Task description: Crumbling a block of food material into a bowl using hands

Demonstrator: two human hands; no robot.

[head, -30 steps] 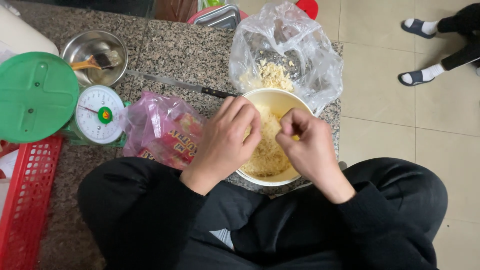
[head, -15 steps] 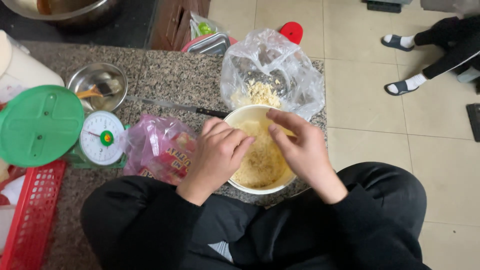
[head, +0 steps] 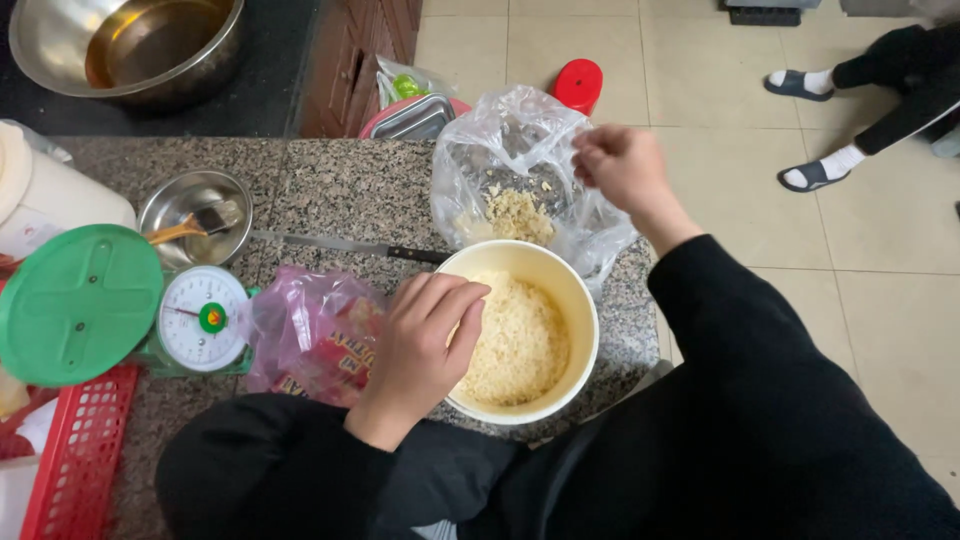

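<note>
- My left hand (head: 425,345) rests curled over the rim of the cream bowl (head: 585,330), fingers in the pale minced garlic (head: 515,340).
- Bowl sits at the desk (head: 330,190) edge, 6 o'clock of the clear plastic bag (head: 500,150).
- My right hand (head: 620,165) pinches the bag's open lip at 3 o'clock.
- Knife (head: 340,245) lies at 10 o'clock of the bowl; pink bag (head: 310,330) and kitchen scale (head: 200,320) at 9 o'clock.

A cream bowl (head: 580,300) sits on speckled grey granite counter (head: 330,190) beside a green lid (head: 75,300) and red basket (head: 70,450).
</note>
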